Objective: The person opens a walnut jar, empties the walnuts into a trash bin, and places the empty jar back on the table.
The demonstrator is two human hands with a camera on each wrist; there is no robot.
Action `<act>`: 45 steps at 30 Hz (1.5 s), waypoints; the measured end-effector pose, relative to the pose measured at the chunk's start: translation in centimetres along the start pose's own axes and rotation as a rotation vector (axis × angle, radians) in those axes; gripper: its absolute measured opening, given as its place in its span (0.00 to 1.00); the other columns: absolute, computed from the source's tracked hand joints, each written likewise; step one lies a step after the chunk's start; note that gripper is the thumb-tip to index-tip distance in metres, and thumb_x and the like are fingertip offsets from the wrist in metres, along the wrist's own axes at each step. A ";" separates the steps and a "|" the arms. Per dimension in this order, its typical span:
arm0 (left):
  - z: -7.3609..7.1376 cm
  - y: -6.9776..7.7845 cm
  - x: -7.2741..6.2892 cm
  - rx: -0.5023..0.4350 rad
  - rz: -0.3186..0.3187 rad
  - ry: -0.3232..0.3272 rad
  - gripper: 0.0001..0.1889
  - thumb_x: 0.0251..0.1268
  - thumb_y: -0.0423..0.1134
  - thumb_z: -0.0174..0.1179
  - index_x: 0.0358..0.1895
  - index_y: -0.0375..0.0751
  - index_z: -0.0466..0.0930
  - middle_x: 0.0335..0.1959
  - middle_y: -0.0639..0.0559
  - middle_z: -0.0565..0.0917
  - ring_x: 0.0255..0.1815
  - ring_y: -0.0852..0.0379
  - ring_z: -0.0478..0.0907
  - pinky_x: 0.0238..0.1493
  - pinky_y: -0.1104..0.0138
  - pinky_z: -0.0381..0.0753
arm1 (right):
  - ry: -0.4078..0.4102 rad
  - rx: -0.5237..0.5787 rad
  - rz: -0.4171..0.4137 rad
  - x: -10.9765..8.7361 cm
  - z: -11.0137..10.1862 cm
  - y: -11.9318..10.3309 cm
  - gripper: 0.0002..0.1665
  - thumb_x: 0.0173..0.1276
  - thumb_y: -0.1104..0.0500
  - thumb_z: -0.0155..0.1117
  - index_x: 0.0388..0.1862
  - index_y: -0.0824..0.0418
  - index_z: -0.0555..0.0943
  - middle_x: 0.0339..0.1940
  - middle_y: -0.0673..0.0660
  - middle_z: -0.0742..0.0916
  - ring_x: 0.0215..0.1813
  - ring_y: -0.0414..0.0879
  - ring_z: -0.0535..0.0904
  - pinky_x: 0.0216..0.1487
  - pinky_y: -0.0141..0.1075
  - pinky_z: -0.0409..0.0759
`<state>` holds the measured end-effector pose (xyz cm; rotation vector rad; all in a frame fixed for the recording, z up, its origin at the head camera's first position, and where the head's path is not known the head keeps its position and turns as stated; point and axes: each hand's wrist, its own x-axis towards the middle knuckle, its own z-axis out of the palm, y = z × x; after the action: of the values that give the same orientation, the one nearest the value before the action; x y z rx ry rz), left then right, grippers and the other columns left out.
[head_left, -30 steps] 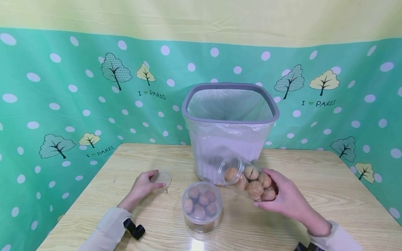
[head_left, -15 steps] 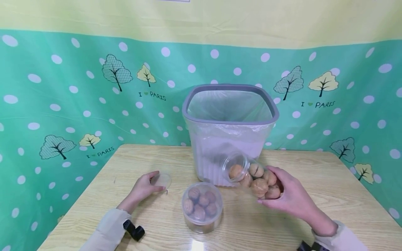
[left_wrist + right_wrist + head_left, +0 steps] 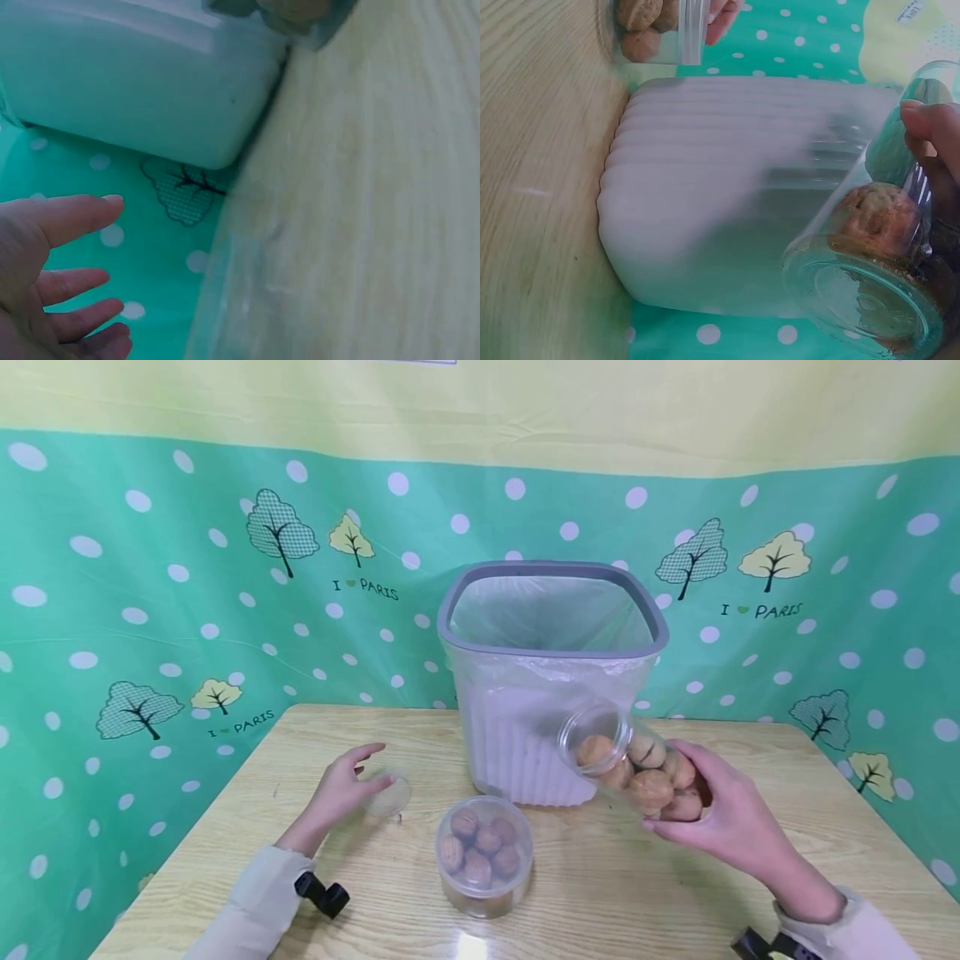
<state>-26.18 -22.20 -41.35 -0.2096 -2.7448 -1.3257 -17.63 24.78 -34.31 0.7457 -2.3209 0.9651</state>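
Note:
In the head view my right hand (image 3: 738,818) grips a clear plastic jar (image 3: 596,737) that holds several walnuts (image 3: 651,791). The jar lies tilted, its uncovered mouth up and to the left, in front of the bin. The right wrist view shows the jar's base (image 3: 862,307) and a walnut (image 3: 877,217) inside. My left hand (image 3: 341,793) is spread, holding nothing, beside a see-through round piece (image 3: 390,795) at the table's left; whether it is a lid or a jar I cannot tell. Fingers stand apart in the left wrist view (image 3: 67,292).
A round clear tub (image 3: 483,897) of walnuts stands upright between the hands, with a translucent top. Behind it is a pale waste bin (image 3: 525,743) with a grey rim and a plastic liner. A green dotted cloth (image 3: 225,560) hangs behind the wooden table (image 3: 600,893).
My right hand has carried the jar of walnuts to the right, away from the tub. The left hand's fingers have opened and let go of the see-through round piece.

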 end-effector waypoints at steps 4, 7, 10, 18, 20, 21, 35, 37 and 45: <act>0.1 1.5 0.5 -0.041 0.070 0.013 0.29 0.60 0.37 0.64 0.64 0.32 0.68 0.65 0.35 0.69 0.66 0.36 0.62 0.63 0.47 0.64 | 0.005 0.014 0.003 0.1 -0.4 -0.2 0.54 0.27 0.66 0.85 0.60 0.60 0.73 0.43 0.49 0.81 0.36 0.33 0.78 0.34 0.22 0.75; 0.2 2.6 0.8 -0.085 0.111 -0.002 0.29 0.61 0.39 0.63 0.64 0.33 0.68 0.65 0.37 0.69 0.67 0.37 0.62 0.64 0.48 0.64 | -0.002 0.023 0.009 0.4 -0.8 -0.3 0.54 0.28 0.66 0.85 0.61 0.60 0.72 0.43 0.49 0.81 0.36 0.33 0.78 0.34 0.23 0.76; 0.2 4.0 1.0 -0.127 0.143 -0.010 0.28 0.62 0.41 0.63 0.64 0.35 0.68 0.65 0.39 0.69 0.67 0.39 0.62 0.65 0.49 0.63 | -0.013 0.014 0.012 0.7 -1.1 -0.4 0.54 0.28 0.66 0.85 0.61 0.59 0.72 0.44 0.47 0.81 0.37 0.33 0.79 0.36 0.22 0.76; -0.2 8.8 1.6 -0.238 0.225 0.008 0.26 0.63 0.38 0.61 0.63 0.33 0.69 0.64 0.40 0.71 0.67 0.44 0.64 0.66 0.52 0.63 | -0.008 -0.012 0.010 1.4 -2.4 -0.8 0.54 0.28 0.67 0.84 0.62 0.59 0.72 0.45 0.41 0.81 0.38 0.32 0.78 0.37 0.21 0.75; -0.3 9.8 1.7 -0.269 0.230 0.011 0.26 0.64 0.38 0.60 0.63 0.33 0.69 0.64 0.41 0.71 0.67 0.46 0.63 0.67 0.54 0.62 | -0.004 -0.006 0.011 1.4 -2.7 -0.9 0.53 0.28 0.68 0.84 0.61 0.60 0.73 0.44 0.40 0.80 0.38 0.32 0.78 0.36 0.21 0.75; -0.4 10.3 1.8 -0.284 0.233 0.011 0.25 0.64 0.38 0.60 0.63 0.34 0.69 0.65 0.41 0.70 0.68 0.46 0.63 0.67 0.54 0.62 | -0.004 -0.002 0.009 1.5 -2.8 -1.0 0.52 0.28 0.68 0.84 0.60 0.61 0.73 0.43 0.40 0.80 0.37 0.32 0.78 0.36 0.21 0.75; -1.6 14.8 2.8 -0.379 0.370 0.089 0.22 0.68 0.37 0.55 0.63 0.33 0.70 0.63 0.43 0.73 0.65 0.51 0.67 0.66 0.57 0.65 | 0.048 -0.099 -0.018 3.0 -5.2 -2.0 0.49 0.24 0.69 0.85 0.54 0.61 0.77 0.36 0.42 0.81 0.31 0.32 0.77 0.31 0.21 0.74; -1.8 15.4 2.9 -0.383 0.391 0.100 0.22 0.68 0.37 0.55 0.63 0.33 0.69 0.63 0.44 0.73 0.65 0.52 0.67 0.65 0.59 0.65 | 0.056 -0.119 -0.008 3.2 -5.6 -2.1 0.49 0.24 0.68 0.85 0.54 0.60 0.77 0.35 0.41 0.81 0.30 0.31 0.76 0.30 0.21 0.73; -2.3 17.4 3.5 -0.370 0.464 0.149 0.23 0.67 0.35 0.55 0.65 0.36 0.68 0.65 0.46 0.70 0.66 0.53 0.64 0.66 0.62 0.65 | 0.055 -0.125 0.090 4.2 -7.5 -2.7 0.47 0.28 0.67 0.84 0.55 0.59 0.77 0.35 0.39 0.81 0.31 0.31 0.77 0.31 0.20 0.71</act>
<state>-26.77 -12.99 -25.96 -0.6911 -2.1272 -1.6042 -17.06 27.59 -25.73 0.5617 -2.3591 0.8590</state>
